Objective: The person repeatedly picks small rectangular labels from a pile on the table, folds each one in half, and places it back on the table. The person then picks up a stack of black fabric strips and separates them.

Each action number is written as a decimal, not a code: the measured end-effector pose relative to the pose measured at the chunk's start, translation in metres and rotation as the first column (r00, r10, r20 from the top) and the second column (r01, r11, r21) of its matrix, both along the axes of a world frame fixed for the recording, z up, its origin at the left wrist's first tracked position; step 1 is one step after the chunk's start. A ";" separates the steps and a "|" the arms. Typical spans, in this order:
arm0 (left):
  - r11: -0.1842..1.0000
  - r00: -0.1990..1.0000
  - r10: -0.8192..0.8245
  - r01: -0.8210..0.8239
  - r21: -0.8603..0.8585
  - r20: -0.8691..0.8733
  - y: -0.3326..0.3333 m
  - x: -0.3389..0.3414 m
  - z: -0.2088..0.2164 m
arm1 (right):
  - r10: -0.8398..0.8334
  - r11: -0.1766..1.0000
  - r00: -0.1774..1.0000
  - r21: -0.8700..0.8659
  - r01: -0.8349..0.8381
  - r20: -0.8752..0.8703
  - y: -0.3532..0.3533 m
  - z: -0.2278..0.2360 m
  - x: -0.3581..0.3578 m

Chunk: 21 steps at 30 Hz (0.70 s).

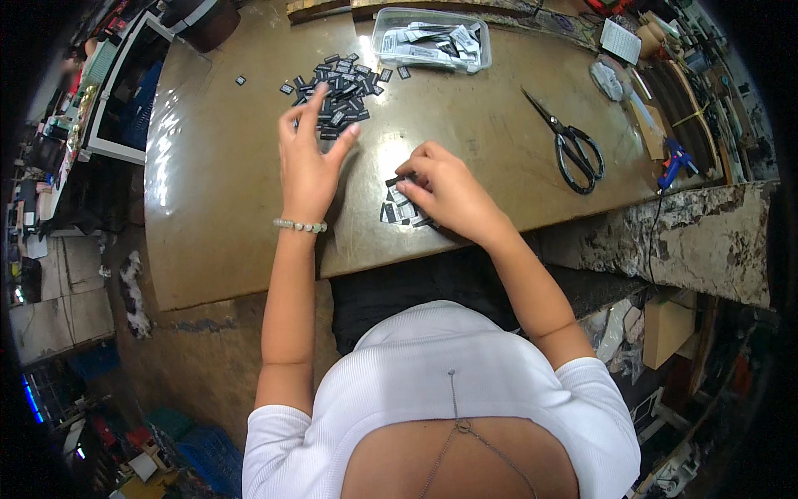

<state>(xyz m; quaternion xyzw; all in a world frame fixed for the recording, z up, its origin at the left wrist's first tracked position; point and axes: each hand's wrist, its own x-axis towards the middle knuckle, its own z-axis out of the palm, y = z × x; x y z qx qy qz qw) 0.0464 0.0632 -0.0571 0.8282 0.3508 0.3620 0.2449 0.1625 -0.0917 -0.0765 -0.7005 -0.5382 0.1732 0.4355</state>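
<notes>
Fingers spread, my left hand hovers at the near edge of a loose heap of small black labels with pale print. Nothing shows between its thumb and fingers. A beaded bracelet circles that wrist. My right hand is closed in a pinch, its fingertips at a small black label. Just under them lies a smaller group of labels, some showing whitish faces, partly covered by the hand.
A clear plastic box of silvery and white packets stands at the far side of the brown table. Black-handled scissors lie to the right. Beyond are a blue glue gun and a crumpled clear bag.
</notes>
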 end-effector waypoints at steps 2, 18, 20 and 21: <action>0.989 0.999 0.015 -0.022 0.148 0.045 -0.008 -0.004 -0.002 | 0.000 1.000 1.000 -0.029 0.000 -0.005 -0.001 -0.003 -0.001; 0.964 0.944 -0.203 0.239 0.117 -0.259 -0.081 -0.042 -0.011 | -0.268 0.943 0.889 0.088 0.321 -0.371 -0.018 -0.003 0.005; 0.965 0.963 -0.238 0.249 0.079 -0.123 -0.081 -0.036 -0.007 | -0.167 0.966 0.739 0.041 0.255 -0.653 -0.025 0.002 0.003; 0.960 0.961 -0.276 0.277 0.037 -0.029 -0.080 -0.033 -0.006 | -0.160 0.967 0.699 0.031 0.253 -0.697 -0.028 0.004 0.001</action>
